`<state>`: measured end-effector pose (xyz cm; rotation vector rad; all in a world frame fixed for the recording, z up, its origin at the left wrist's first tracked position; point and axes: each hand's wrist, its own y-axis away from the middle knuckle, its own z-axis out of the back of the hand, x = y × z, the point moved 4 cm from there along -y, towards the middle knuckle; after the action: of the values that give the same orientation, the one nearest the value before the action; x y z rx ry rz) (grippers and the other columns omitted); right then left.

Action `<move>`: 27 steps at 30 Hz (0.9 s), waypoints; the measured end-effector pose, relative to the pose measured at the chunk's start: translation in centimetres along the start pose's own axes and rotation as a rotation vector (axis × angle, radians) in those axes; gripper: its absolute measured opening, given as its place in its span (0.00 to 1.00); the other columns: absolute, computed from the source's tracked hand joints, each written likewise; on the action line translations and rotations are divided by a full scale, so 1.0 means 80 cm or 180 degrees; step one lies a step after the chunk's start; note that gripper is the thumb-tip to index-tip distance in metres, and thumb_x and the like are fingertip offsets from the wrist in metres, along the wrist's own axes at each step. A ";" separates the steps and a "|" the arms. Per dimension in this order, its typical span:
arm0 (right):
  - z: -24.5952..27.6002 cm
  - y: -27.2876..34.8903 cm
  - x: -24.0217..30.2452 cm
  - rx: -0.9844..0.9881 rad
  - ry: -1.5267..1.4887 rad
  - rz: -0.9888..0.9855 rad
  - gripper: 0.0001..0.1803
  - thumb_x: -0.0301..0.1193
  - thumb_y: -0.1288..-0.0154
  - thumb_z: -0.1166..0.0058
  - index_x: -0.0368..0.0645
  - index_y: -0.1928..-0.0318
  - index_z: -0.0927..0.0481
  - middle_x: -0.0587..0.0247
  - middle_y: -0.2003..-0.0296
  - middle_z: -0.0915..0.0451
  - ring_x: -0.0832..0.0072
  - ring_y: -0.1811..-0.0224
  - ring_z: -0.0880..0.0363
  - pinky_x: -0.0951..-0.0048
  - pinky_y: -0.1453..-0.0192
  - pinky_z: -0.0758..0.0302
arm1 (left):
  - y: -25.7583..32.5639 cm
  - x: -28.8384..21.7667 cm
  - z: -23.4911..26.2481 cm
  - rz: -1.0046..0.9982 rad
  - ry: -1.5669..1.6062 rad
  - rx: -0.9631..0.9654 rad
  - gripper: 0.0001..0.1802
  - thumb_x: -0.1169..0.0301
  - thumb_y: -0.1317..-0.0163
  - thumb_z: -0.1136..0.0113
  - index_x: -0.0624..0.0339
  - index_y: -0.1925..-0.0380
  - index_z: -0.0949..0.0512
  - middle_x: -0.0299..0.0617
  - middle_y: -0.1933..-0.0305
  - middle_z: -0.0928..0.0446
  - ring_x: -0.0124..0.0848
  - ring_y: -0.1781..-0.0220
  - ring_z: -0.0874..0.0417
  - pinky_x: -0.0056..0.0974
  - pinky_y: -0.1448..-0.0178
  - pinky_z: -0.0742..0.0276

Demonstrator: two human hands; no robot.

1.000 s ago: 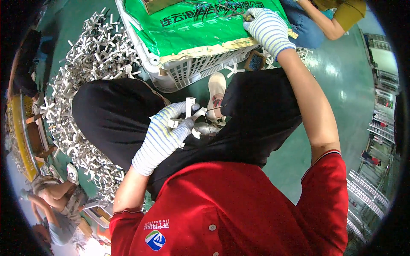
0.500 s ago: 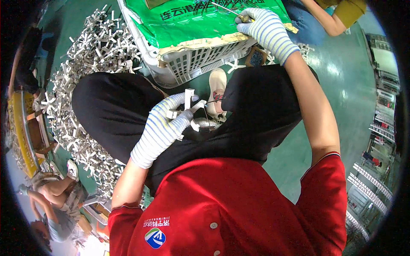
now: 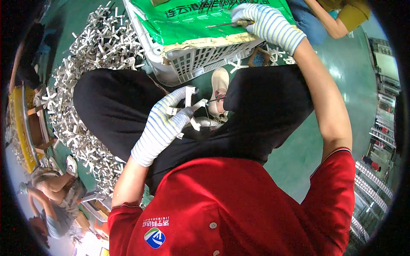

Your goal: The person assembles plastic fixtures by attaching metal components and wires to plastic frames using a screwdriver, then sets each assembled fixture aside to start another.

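Observation:
My left hand [image 3: 160, 128], in a white glove with blue stripes, is closed around a white multi-armed bracket [image 3: 188, 97] above my lap. A small blue spot and thin dark strands show at the bracket's right arm; what they are I cannot make out. Up at the right, my right hand [image 3: 275, 26], gloved alike, grips a screwdriver [image 3: 223, 25] by its handle. The shaft points left, over a green sack [image 3: 188, 32] that covers a white plastic crate [image 3: 198, 65]. Dark small pieces on the sack are partly hidden by this hand.
A big heap of white multi-armed brackets [image 3: 81, 111] spreads over the green floor on the left. Beside the crate lies a small box of blue bits [image 3: 258, 59]. Another person's arm [image 3: 326, 21] is at the upper right, and a seated person [image 3: 55, 200] at the lower left.
My right hand has shifted a little to the right, and the screwdriver's tip has swung down toward me over the sack. My left hand holds the bracket almost unmoved.

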<state>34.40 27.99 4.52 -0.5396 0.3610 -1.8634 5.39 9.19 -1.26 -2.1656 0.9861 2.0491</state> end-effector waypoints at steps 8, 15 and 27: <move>-0.001 -0.028 -0.023 0.2080 0.0219 -0.1314 0.09 0.28 0.38 0.36 0.47 0.56 0.13 0.55 0.61 0.14 0.53 0.55 0.15 0.55 0.50 0.19 | -0.007 0.001 0.004 -0.0394 -0.0388 -0.0295 0.18 0.66 0.21 0.41 0.60 0.38 0.17 0.35 0.56 0.17 0.19 0.61 0.20 0.28 0.54 0.23; 0.050 -0.019 -0.029 0.0787 0.0659 -0.1940 0.10 0.29 0.36 0.34 0.46 0.54 0.13 0.54 0.64 0.15 0.56 0.62 0.14 0.59 0.55 0.19 | -0.005 0.001 0.005 0.0044 -0.0192 -0.0198 0.16 0.66 0.21 0.41 0.62 0.41 0.15 0.33 0.62 0.15 0.17 0.66 0.21 0.27 0.61 0.24; -0.021 -0.030 0.180 0.0583 -0.2172 -0.3368 0.13 0.38 0.27 0.34 0.42 0.51 0.12 0.68 0.70 0.16 0.83 0.69 0.21 0.77 0.61 0.24 | 0.005 -0.009 -0.006 -0.0339 0.0094 0.0052 0.21 0.71 0.25 0.37 0.64 0.35 0.19 0.37 0.51 0.13 0.20 0.55 0.17 0.29 0.49 0.18</move>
<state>27.46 15.26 7.02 -1.3501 -0.6798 -2.4701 5.66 9.00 -0.38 -2.1952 0.8665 1.9616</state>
